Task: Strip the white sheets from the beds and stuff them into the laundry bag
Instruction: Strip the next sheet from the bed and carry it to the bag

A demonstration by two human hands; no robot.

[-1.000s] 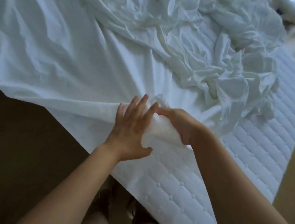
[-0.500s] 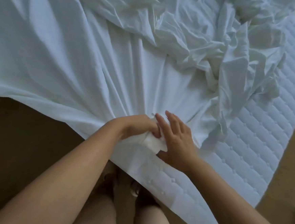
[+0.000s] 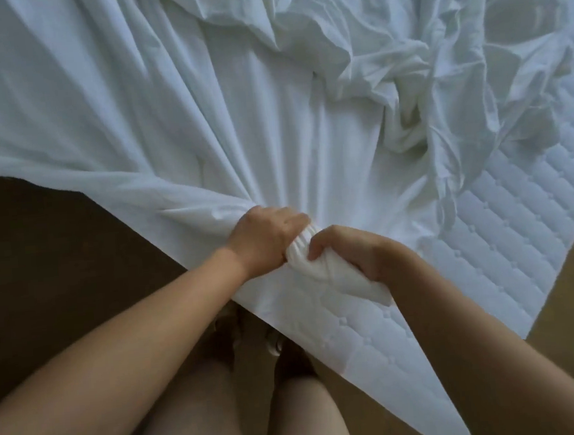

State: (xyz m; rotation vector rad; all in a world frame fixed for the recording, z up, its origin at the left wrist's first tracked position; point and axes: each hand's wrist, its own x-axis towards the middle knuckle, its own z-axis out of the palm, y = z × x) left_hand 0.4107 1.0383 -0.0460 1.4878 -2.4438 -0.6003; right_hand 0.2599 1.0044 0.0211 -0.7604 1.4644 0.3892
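White sheet [image 3: 236, 118] lying over mattress [image 3: 506, 234], crumpled at far right, bunched at near edge. Left hand [image 3: 266, 239] gripping pleated bunch, fingers curled round it; right hand [image 3: 353, 253] pinching tail just beside. Probably best pulling hand over hand toward body (laundry bag not showing).

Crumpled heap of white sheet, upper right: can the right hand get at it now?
Probably yes, once freed: the right hand grips a gathered bunch of the white sheet. Only flat sheet and quilted white mattress lie between it and the crumpled heap.
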